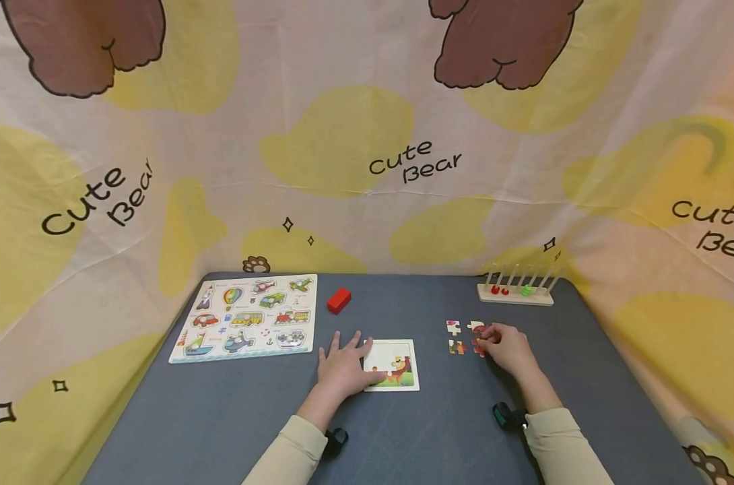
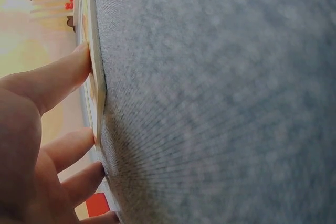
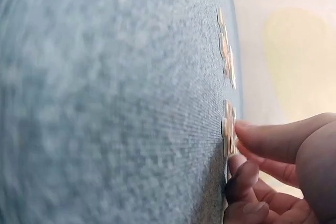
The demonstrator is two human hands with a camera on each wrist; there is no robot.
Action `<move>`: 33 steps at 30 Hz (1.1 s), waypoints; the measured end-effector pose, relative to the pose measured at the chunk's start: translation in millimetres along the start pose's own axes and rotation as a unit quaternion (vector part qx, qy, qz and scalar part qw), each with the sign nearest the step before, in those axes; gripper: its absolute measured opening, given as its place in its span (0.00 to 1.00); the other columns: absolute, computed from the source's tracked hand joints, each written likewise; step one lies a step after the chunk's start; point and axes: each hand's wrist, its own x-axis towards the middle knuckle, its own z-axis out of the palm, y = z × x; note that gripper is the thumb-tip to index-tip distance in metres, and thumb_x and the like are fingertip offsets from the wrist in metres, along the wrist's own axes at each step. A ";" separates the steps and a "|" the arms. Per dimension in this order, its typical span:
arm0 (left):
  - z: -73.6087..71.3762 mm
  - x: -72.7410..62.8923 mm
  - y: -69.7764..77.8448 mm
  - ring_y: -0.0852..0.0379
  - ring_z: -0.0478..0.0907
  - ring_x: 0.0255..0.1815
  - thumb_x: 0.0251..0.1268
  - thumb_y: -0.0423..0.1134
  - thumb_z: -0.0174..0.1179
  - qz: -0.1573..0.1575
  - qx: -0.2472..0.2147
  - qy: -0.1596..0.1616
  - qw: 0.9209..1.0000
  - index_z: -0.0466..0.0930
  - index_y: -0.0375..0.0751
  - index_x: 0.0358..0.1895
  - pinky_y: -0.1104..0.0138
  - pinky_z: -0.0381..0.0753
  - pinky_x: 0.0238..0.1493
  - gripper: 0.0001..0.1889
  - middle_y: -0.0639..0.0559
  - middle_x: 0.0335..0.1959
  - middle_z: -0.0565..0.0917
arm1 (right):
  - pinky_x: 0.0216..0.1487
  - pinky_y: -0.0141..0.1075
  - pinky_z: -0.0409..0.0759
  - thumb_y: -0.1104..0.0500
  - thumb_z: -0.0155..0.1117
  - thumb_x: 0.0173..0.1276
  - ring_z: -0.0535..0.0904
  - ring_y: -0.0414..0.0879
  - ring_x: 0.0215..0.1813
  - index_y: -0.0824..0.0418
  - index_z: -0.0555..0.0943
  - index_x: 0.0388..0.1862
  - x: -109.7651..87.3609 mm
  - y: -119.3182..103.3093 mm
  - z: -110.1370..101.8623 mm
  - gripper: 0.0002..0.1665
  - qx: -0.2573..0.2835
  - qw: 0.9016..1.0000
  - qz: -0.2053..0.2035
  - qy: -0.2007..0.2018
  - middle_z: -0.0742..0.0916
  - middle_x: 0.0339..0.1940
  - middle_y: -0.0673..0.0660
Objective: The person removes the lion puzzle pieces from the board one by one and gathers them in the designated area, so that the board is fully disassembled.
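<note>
In the head view my left hand (image 1: 341,369) rests with spread fingers on the left side of a white-framed jigsaw puzzle tray (image 1: 407,387). Its thumb lies across the tray's lower part, where a few assembled pieces show a brown animal on green. My right hand (image 1: 510,348) is at the loose pieces on the right, its thumb and fingertips pinching the edge of a red puzzle piece (image 1: 479,351) at table level. Close by lie a white-and-pink piece (image 1: 453,328), an orange-green piece (image 1: 456,347) and another piece (image 1: 475,326), partly overlapped by the fingers.
A picture board of vehicles (image 1: 252,320) lies at the left. Behind the tray is a red block (image 1: 339,301). A wooden peg stand (image 1: 515,295) with red and green beads stands at the back right, near the printed cloth wall (image 1: 343,222).
</note>
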 end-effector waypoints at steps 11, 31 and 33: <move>-1.8 -0.6 0.5 0.32 0.46 0.82 0.53 0.67 0.68 -0.002 -0.003 0.000 1.000 0.70 0.56 0.74 0.29 0.48 0.73 0.44 0.48 0.78 0.65 | 0.31 0.37 0.76 0.56 0.68 0.71 0.78 0.47 0.33 0.62 0.83 0.46 -4.5 -24.5 -11.3 0.11 0.048 0.998 -0.027 0.006 0.88 0.35 0.56; -2.3 -1.3 0.8 0.32 0.47 0.82 0.53 0.67 0.68 0.000 0.000 0.001 1.000 0.70 0.55 0.74 0.29 0.48 0.72 0.44 0.48 0.78 0.65 | 0.27 0.33 0.76 0.59 0.72 0.67 0.77 0.45 0.30 0.61 0.85 0.45 -24.2 -79.5 11.6 0.10 0.115 0.989 -0.092 0.005 0.85 0.32 0.54; -2.2 -0.9 0.9 0.32 0.47 0.82 0.53 0.67 0.68 0.001 0.001 0.001 1.000 0.70 0.55 0.74 0.29 0.48 0.72 0.44 0.48 0.78 0.65 | 0.28 0.32 0.76 0.59 0.72 0.66 0.77 0.44 0.30 0.60 0.85 0.43 -26.1 -82.5 15.9 0.09 0.112 0.988 -0.104 0.007 0.85 0.32 0.53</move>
